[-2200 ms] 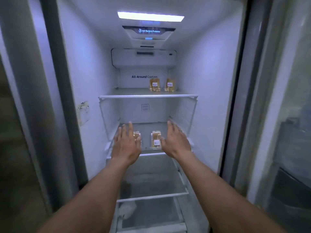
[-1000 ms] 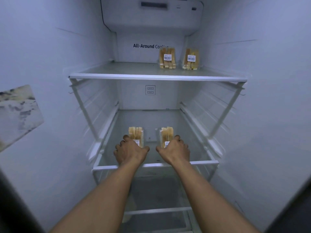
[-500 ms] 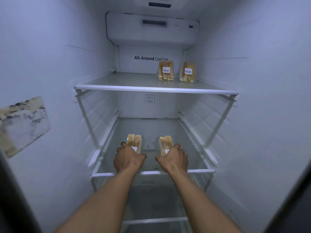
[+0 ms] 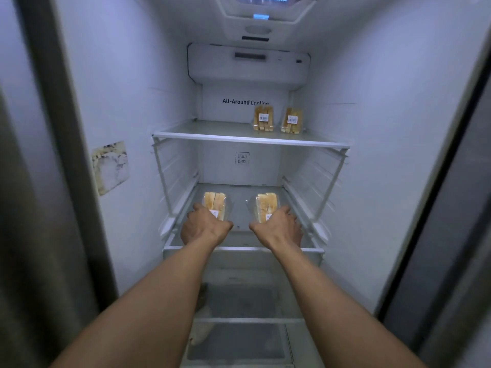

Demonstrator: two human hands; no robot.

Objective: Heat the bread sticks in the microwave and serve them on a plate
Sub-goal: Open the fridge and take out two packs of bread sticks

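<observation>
Inside the open fridge, two clear packs of bread sticks sit over the middle shelf (image 4: 239, 248). My left hand (image 4: 203, 227) grips the left pack (image 4: 214, 201) at its near end. My right hand (image 4: 279, 228) grips the right pack (image 4: 265, 205) the same way. Each pack carries a white barcode label, partly hidden by my fingers. Whether the packs touch the shelf I cannot tell.
Two more bread stick packs (image 4: 263, 118) (image 4: 291, 120) stand at the back right of the top shelf (image 4: 239, 138). Lower glass shelves (image 4: 247, 320) lie beneath my arms. A stained patch (image 4: 110, 167) marks the left inner wall. Dark door frames (image 4: 61, 155) flank the opening.
Both hands reached in and closed around the two packs on the middle shelf. Since then they have drawn the packs slightly toward the shelf's front, and my head has pulled back from the fridge.
</observation>
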